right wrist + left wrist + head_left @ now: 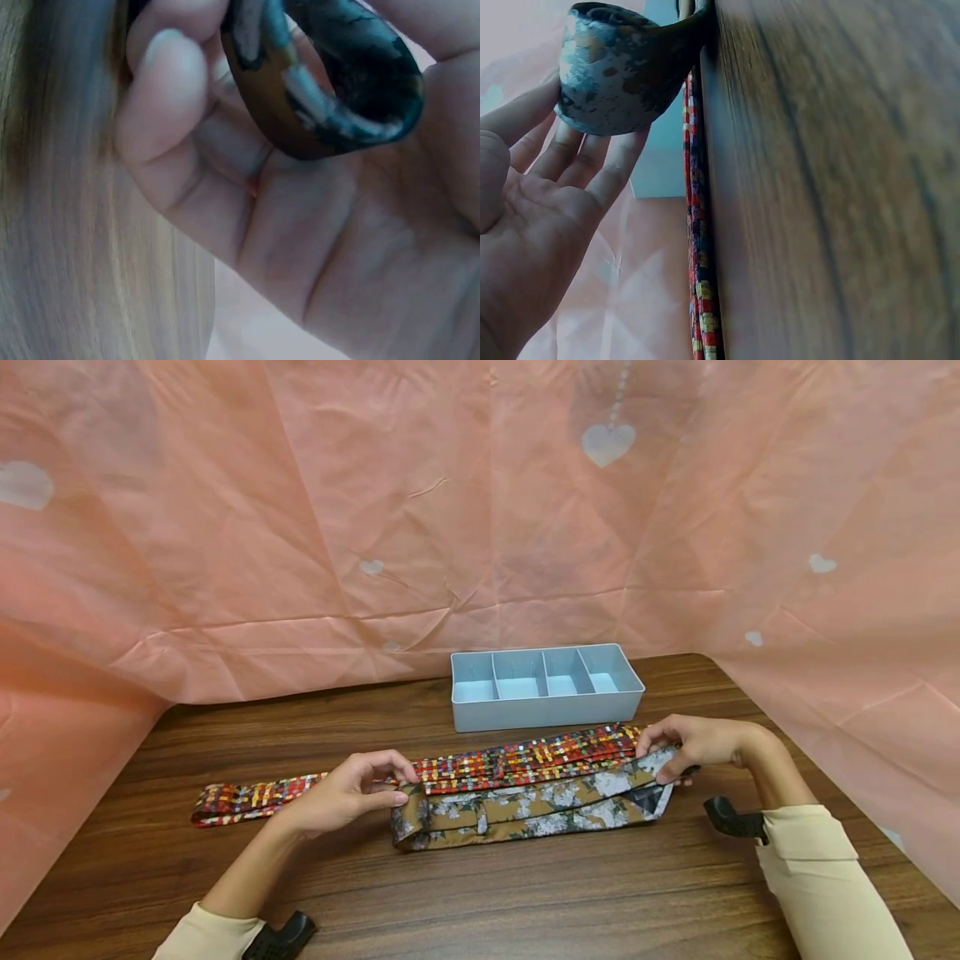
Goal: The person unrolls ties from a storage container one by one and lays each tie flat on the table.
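Note:
A brown necktie with white flowers (555,806) is folded lengthwise in front of me. My left hand (341,795) pinches its folded left end between thumb and fingers; in the left wrist view that rounded fold (607,82) rises off the tabletop. At the other end my right hand (701,745) grips the tie, and a loop of it (262,105) curls beside the palm in the right wrist view. Just behind lies a second necktie (457,768), folded, in a red, yellow and black checked pattern. Part of this tie is hidden behind my hands.
A light blue box (547,712) with several compartments stands at the back of the brown wooden table (480,902). A pink cloth with pale hearts (420,527) hangs behind and along both sides.

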Demonstrator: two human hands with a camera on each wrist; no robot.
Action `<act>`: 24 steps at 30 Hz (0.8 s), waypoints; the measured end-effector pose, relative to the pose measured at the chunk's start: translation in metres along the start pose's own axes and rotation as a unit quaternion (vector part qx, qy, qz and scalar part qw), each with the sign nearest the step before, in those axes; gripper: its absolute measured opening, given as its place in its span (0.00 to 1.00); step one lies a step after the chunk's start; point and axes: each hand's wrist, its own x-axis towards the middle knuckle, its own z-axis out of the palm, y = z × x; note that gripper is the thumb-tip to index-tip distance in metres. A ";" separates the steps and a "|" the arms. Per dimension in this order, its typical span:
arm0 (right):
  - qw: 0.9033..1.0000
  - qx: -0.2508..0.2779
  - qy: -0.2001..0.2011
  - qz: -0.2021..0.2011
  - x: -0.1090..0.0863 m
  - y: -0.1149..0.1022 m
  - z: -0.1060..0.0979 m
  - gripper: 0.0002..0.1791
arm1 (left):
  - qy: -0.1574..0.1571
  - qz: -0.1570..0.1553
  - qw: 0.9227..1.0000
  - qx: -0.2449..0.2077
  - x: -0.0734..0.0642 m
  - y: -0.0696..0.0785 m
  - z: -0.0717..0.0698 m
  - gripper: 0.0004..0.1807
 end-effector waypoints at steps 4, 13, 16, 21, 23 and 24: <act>1.000 -0.005 0.004 0.010 0.001 0.001 0.001 0.18 | -0.010 -0.001 0.999 0.032 0.000 0.001 -0.001 0.09; 0.997 -0.036 0.030 0.066 0.003 0.003 0.003 0.13 | -0.033 0.003 0.991 0.133 0.000 0.006 -0.004 0.09; 0.997 -0.034 0.028 0.065 0.004 0.004 0.003 0.13 | -0.037 -0.012 0.987 0.158 0.000 0.010 -0.004 0.09; 0.997 -0.053 0.025 0.046 0.006 0.005 0.002 0.12 | -0.041 -0.026 0.980 0.191 0.001 0.013 -0.003 0.10; 0.997 -0.058 0.026 0.043 0.007 0.006 0.002 0.12 | -0.042 -0.028 0.979 0.200 0.001 0.013 -0.003 0.11; 0.997 -0.056 0.025 0.043 0.007 0.006 0.002 0.13 | -0.043 -0.030 0.978 0.203 0.001 0.013 -0.003 0.11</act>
